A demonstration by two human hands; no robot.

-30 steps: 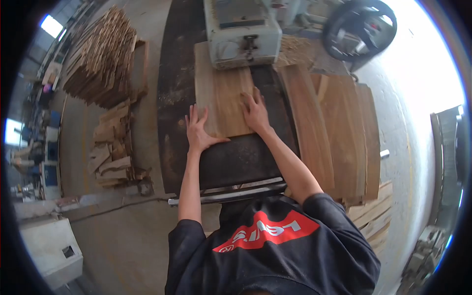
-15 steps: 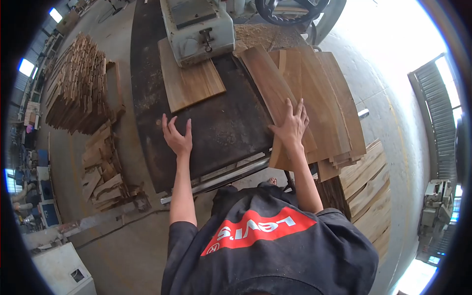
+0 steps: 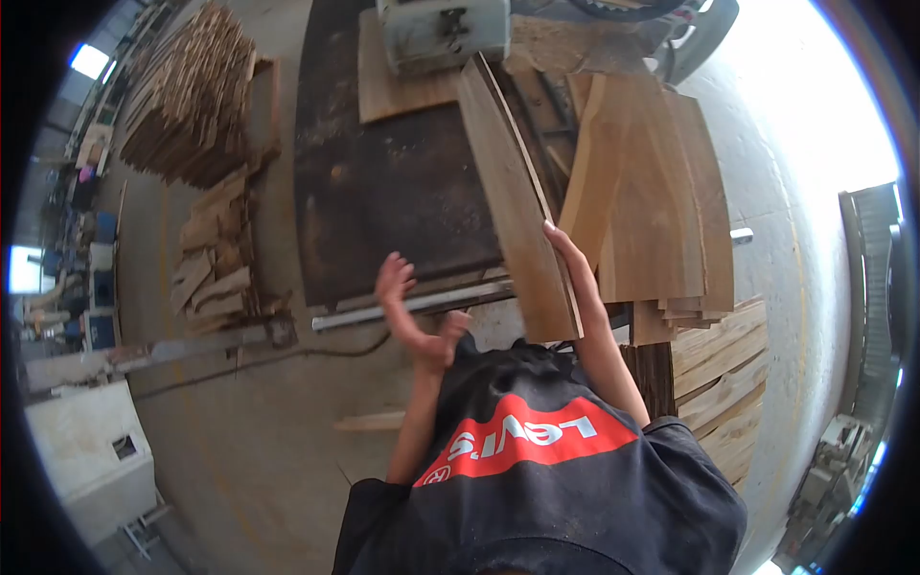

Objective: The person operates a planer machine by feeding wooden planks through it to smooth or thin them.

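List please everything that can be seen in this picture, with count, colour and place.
lifted board: one, light brown, tilted over the right part of the machine table, held by the right hand.
board in machine: one, light brown, flat at the far end of the table, partly under the machine.
machine: one, pale grey-green, top centre.
machine table: one, dark and rusty, centre.
stack of boards: one stack, brown, right of the table.
wood piles: several, light brown, on the floor at left.
left hand: one, open, in the air near the table's near edge.
right hand: one, gripping the right edge of the lifted board.
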